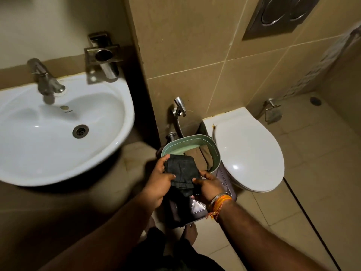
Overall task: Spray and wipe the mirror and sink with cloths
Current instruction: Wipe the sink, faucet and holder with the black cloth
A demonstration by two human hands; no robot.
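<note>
Both hands meet over the pale green oval bin (212,147): left hand (158,183) and right hand (209,185) each pinch the folded black cloth (181,172) by thumb and fingers. White ceramic sink (58,133) sits at ten o'clock, possibly dry.

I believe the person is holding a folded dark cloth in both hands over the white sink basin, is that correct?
Not quite. The head view shows both hands, left and right, holding the folded dark cloth over the green bin beside the toilet, not over the white sink basin, which lies off to the left.
</note>
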